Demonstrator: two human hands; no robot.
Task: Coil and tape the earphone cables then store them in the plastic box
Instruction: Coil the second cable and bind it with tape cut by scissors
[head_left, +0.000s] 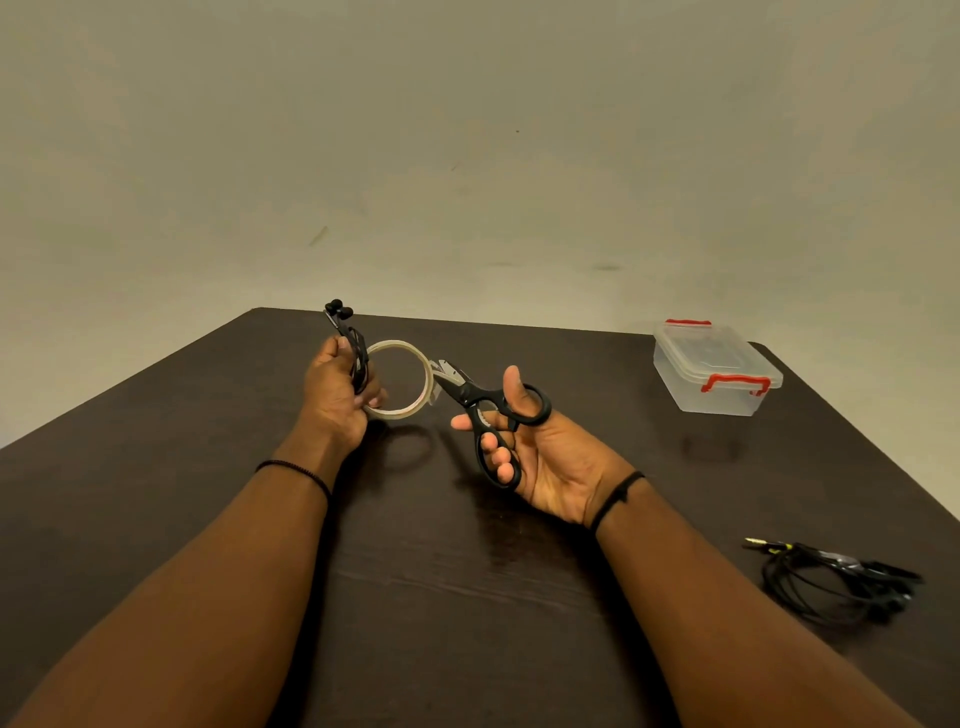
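Observation:
My left hand (335, 397) grips a coiled black earphone cable (353, 345), its two earbuds sticking up above my fingers, and also holds a roll of clear tape (402, 379) upright above the table. My right hand (524, 452) holds black scissors (491, 415), thumb through one loop and fingers through the other. The blades point left and meet the right edge of the tape roll. A second black earphone cable (836, 584) lies in a loose heap at the near right. The clear plastic box (714, 369) with red clips stands shut at the far right.
The dark wooden table (467, 571) ends at a plain beige wall (467, 156) behind. Both forearms reach in from the near edge. The box and the loose cable sit to the right of my right arm.

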